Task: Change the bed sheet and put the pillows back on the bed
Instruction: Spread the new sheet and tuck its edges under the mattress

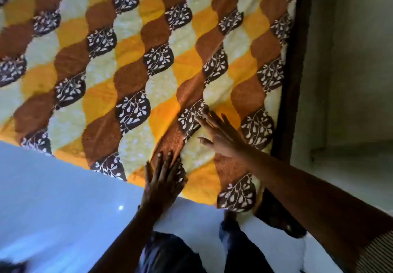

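Over the bed [291,102], a bed sheet [127,60] with wavy yellow, orange and brown patches and dark leafy ones. Flat on it at the near edge, the left hand [164,177], fingers straight and close together. Flat too, by the right edge, the right hand [221,133], fingers spread.

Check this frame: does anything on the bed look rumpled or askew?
Yes. A raised crease runs diagonally through the patterned sheet near the bed's corner, between the left hand and right hand, both flat on it. The rest in view looks smooth.
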### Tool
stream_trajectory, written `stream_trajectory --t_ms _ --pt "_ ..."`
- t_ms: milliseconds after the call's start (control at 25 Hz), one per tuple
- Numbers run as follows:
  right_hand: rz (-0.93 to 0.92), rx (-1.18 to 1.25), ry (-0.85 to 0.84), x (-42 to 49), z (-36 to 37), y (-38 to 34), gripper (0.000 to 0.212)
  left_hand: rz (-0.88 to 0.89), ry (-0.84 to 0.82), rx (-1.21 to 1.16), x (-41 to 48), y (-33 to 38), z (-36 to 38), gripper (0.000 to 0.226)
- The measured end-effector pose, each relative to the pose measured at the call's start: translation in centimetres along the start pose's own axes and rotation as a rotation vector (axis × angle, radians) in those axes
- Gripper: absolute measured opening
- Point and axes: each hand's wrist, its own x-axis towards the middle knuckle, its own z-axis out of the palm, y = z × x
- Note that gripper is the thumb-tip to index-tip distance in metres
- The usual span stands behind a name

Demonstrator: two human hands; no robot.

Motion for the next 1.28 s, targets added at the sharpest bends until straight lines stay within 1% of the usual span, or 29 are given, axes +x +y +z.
stream_trajectory --t_ms 80,160,240,320,360,400,480,520,600,680,800,920,1040,1080,1160,1200,1280 --pt "-0.125 -0.061 0.037 -0.2 2.7 -0.4 0.066 -0.061 0.06 0.026 0.0 0.7 0.8 0.064" --pt "-0.275 -0.1 0.078 -1.8 4.7 -1.1 0.063 -0.114 0.135 -0.014 -0.4 1.7 1.5 0.063" --pt "-0.512 -0.118 0.072 -3.8 5.1 -0.7 0.057 -0.182 0.24 -0.09 -1.5 3.7 1.6 0.058" --pt "-0.769 -0.115 -0.036 -5.0 3.9 0.8 0.052 -0.292 0.327 -0.217 -3.0 6.6 2.0 0.056" --pt "-0.837 -0.057 -0.106 -5.7 3.2 1.6 0.049 -0.342 0.36 -0.275 -3.9 8.4 2.5 0.056" --pt "-0.835 0.036 -0.161 -6.3 2.4 2.5 0.044 -0.378 0.383 -0.335 -4.7 10.2 2.8 0.054" --pt "-0.777 0.145 -0.179 -7.1 0.3 5.2 0.037 -0.414 0.428 -0.403 -5.4 13.5 3.5 0.049" --pt "-0.753 0.135 -0.183 -7.1 -0.9 6.6 0.04 -0.424 0.444 -0.407 -5.4 14.6 3.5 0.046" --pt "-0.833 0.0 -0.245 -8.1 -2.9 9.0 0.044 -0.47 0.496 -0.44 -6.1 17.3 3.6 0.041" --pt "-0.87 -0.115 -0.304 -8.3 -3.9 10.3 0.044 -0.483 0.487 -0.474 -5.9 18.0 3.3 0.039" --pt "-0.98 -0.225 -0.302 -7.9 -3.4 11.7 0.042 -0.525 0.474 -0.469 -5.6 20.1 2.9 0.039" --pt "-1.071 -0.157 -0.296 -6.4 -3.2 11.5 0.027 -0.558 0.45 -0.499 -3.7 22.2 1.6 0.044" --pt "-1.155 -0.103 -0.33 -5.9 -3.6 11.6 0.014 -0.574 0.419 -0.443 -1.2 24.2 0.8 0.045" --pt "-1.144 -0.053 -0.358 -5.6 -3.7 11.8 0.008 -0.583 0.404 -0.425 -0.4 24.7 0.9 0.044" --pt "-1.041 0.02 -0.416 -5.2 -4.1 12.1 0.004 -0.598 0.408 -0.431 0.3 25.3 1.5 0.041" --pt "-0.993 0.046 -0.447 -5.2 -4.0 12.2 0.007 -0.6 0.421 -0.447 0.3 25.4 1.8 0.039" --pt "-0.98 0.093 -0.493 -5.3 -3.8 12.4 0.016 -0.602 0.463 -0.459 0.2 25.9 2.2 0.037"
